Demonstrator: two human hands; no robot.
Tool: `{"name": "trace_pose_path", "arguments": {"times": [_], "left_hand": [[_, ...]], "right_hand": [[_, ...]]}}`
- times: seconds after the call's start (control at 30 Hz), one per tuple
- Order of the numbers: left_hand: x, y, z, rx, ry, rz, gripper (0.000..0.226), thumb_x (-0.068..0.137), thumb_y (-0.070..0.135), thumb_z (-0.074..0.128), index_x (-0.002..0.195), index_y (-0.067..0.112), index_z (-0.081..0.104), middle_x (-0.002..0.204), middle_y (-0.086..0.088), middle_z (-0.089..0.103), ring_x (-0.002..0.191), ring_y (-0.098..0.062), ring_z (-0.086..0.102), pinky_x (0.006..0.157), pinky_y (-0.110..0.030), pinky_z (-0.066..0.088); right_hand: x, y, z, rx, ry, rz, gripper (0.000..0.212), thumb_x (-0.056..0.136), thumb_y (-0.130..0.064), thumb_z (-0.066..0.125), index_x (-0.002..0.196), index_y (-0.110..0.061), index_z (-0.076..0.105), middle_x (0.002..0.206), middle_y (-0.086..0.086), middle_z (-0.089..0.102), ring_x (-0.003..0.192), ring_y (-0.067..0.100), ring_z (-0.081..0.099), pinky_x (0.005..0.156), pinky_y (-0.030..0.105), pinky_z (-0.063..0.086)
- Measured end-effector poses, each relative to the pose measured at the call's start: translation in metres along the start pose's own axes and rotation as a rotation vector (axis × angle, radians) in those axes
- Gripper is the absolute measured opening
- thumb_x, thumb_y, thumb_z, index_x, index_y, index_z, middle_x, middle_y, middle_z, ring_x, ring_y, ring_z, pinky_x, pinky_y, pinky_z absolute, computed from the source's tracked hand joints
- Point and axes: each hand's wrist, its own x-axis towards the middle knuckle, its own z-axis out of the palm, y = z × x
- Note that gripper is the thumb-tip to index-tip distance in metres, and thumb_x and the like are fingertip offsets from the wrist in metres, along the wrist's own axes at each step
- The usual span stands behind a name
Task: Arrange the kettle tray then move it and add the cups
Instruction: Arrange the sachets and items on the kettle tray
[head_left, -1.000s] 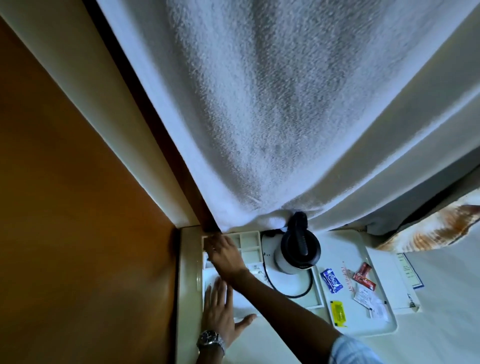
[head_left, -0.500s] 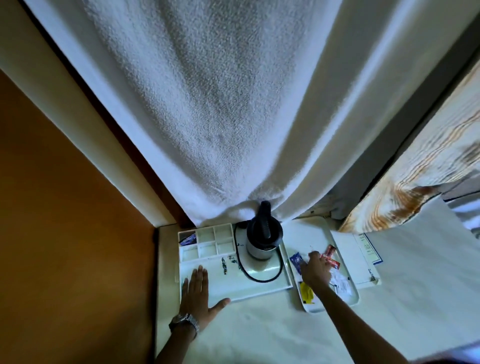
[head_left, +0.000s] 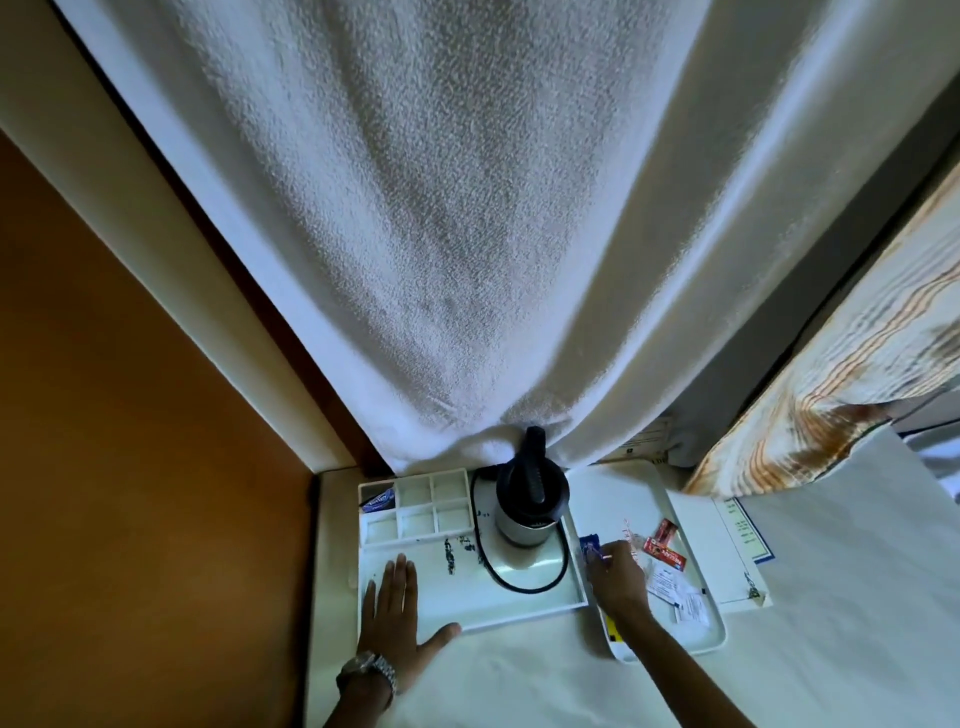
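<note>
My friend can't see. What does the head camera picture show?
A person's left hand lies flat on a white kettle tray holding a black-and-silver kettle, while the right hand reaches small packets on a second white tray.

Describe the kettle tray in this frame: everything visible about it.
The kettle tray is a white, shallow, rectangular tray, plastic by its look, lying flat on the white surface. Its far-left part is a grid of small compartments; one holds a blue sachet. The kettle stands at its far right, black cord looped on the floor. The left hand lies flat on its near-left corner.
</note>
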Motion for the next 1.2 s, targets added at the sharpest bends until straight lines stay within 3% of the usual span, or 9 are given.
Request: {"name": "trace_pose_path", "arguments": {"times": [0.13,0.23,0.33,0.47,0.57,0.77,0.87,1.0,1.2], "left_hand": [[0.002,-0.007,0.003,0.013,0.045,0.001,0.114,0.072,0.091,0.021,0.148,0.016,-0.019,0.158,0.002,-0.026,0.130,-0.001,-0.048,0.112,-0.033,-0.028],[0.003,-0.006,0.006,0.009,0.068,-0.011,0.112,0.074,0.089,0.027,0.150,0.015,-0.008,0.157,0.007,-0.026,0.134,-0.002,-0.043,0.117,-0.038,-0.017],[0.004,-0.006,0.009,0.052,0.044,-0.027,0.113,0.073,0.091,0.023,0.151,0.016,-0.011,0.159,0.002,-0.021,0.132,-0.003,-0.047,0.120,-0.041,-0.014],[-0.001,-0.004,0.008,0.008,0.042,-0.023,0.113,0.073,0.091,0.024,0.151,0.016,-0.009,0.160,0.001,-0.017,0.136,-0.004,-0.042,0.117,-0.040,-0.016],[-0.001,-0.008,0.008,0.007,0.056,-0.026,0.112,0.075,0.090,0.028,0.151,0.014,-0.002,0.160,0.002,-0.018,0.140,-0.007,-0.035,0.115,-0.040,-0.013],[0.004,-0.015,0.009,0.016,0.051,-0.035,0.114,0.073,0.092,0.021,0.149,0.017,-0.016,0.155,0.006,-0.033,0.137,-0.008,-0.040,0.115,-0.039,-0.020],[-0.002,-0.012,0.010,0.036,0.071,-0.049,0.112,0.074,0.091,0.026,0.146,0.020,-0.023,0.150,0.010,-0.042,0.139,-0.008,-0.038,0.115,-0.038,-0.016],[-0.003,-0.007,0.003,0.085,0.123,-0.032,0.114,0.074,0.089,0.030,0.150,0.016,-0.015,0.157,0.003,-0.030,0.145,-0.014,-0.029,0.113,-0.039,-0.008],[-0.002,-0.008,-0.011,0.019,-0.006,-0.049,0.114,0.073,0.088,0.029,0.149,0.017,-0.017,0.153,0.006,-0.038,0.139,-0.007,-0.037,0.112,-0.036,-0.015]], "right_hand": [[-0.055,-0.026,0.036,0.463,-0.433,0.181,0.011,0.093,-0.011,0.063,0.083,-0.007,0.060,0.067,0.011,0.066,0.056,0.019,0.065,0.053,0.028,0.057],[-0.068,-0.071,0.078,0.607,-0.623,0.244,0.021,0.086,-0.002,0.070,0.065,-0.003,0.065,0.057,0.010,0.062,0.049,0.016,0.063,0.052,0.022,0.059],[-0.059,-0.127,0.116,0.693,-0.553,0.296,0.023,0.083,-0.006,0.075,0.064,-0.002,0.062,0.058,0.012,0.061,0.052,0.017,0.063,0.063,0.026,0.062],[-0.042,-0.169,0.142,0.601,-0.373,0.294,0.038,0.082,-0.015,0.072,0.049,-0.007,0.053,0.044,0.005,0.060,0.038,0.006,0.060,0.039,0.010,0.037],[-0.039,-0.183,0.147,0.624,-0.331,0.345,0.026,0.078,-0.023,0.075,0.063,-0.005,0.067,0.078,0.012,0.078,0.075,0.020,0.077,0.058,0.021,0.046],[-0.034,-0.189,0.151,0.664,-0.368,0.369,0.028,0.075,-0.013,0.080,0.059,-0.002,0.060,0.086,0.022,0.074,0.061,0.023,0.069,0.059,0.029,0.057],[-0.036,-0.186,0.149,0.695,-0.421,0.386,0.021,0.073,-0.007,0.081,0.075,0.002,0.062,0.089,0.024,0.072,0.078,0.026,0.073,0.065,0.034,0.058],[-0.032,-0.182,0.140,0.736,-0.458,0.359,0.030,0.078,-0.013,0.077,0.056,-0.001,0.059,0.057,0.012,0.069,0.045,0.014,0.063,0.051,0.020,0.050],[-0.043,-0.121,0.114,0.411,-0.486,0.108,0.041,0.084,-0.031,0.074,0.057,-0.008,0.053,0.045,0.007,0.064,0.040,0.017,0.061,0.047,0.027,0.054]]}}
